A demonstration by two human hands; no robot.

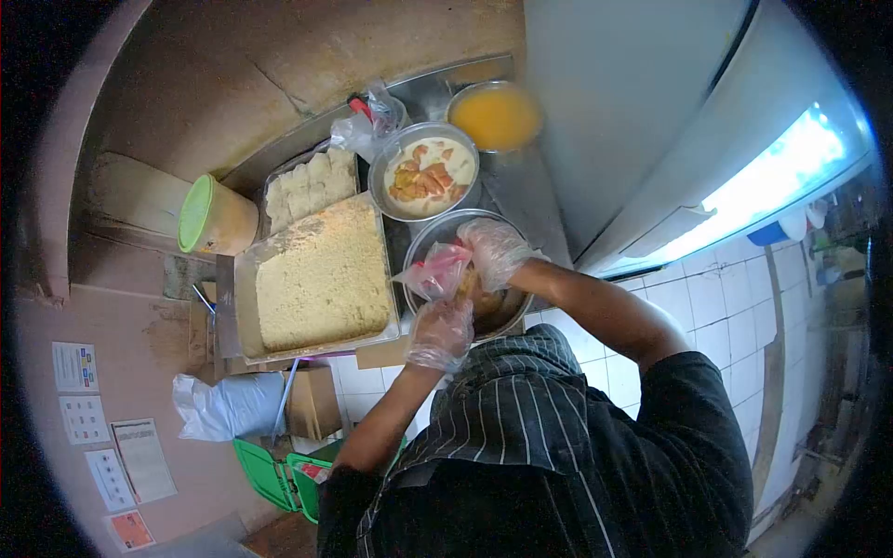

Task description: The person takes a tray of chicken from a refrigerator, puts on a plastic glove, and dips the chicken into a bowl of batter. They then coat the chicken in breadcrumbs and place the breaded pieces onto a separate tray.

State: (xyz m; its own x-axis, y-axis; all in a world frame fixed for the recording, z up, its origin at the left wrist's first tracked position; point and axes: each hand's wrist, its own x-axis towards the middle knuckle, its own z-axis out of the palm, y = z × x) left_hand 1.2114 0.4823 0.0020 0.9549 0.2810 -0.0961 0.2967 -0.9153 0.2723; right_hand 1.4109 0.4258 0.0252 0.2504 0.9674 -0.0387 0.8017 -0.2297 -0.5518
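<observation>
Head view
- Right hand: gloved. My fingers are closed on the upper part of the plastic bag.
- Left hand: gloved, with my fingers curled in. It sits just below the bag's lower edge. I cannot tell whether it grips the bag.
- Plastic bag: clear, with reddish contents. It is held between my two hands, above the near-left edge of the metal bowl.
- Metal bowl: stands on the bench directly in front of me. Brown contents show under my hands.
- Crumb tray: clear and rectangular, just left of the metal bowl. It holds a flat layer of pale crumbs.
- Coated pieces: lie in rows in a second tray behind the crumb tray.
- Batter bowl: behind the metal bowl, near it. It holds orange chunks in a pale liquid.
- Orange bowl: furthest back on the bench, filled with an orange liquid.
- Tub: has a green lid and lies on its side, left of the trays.
</observation>
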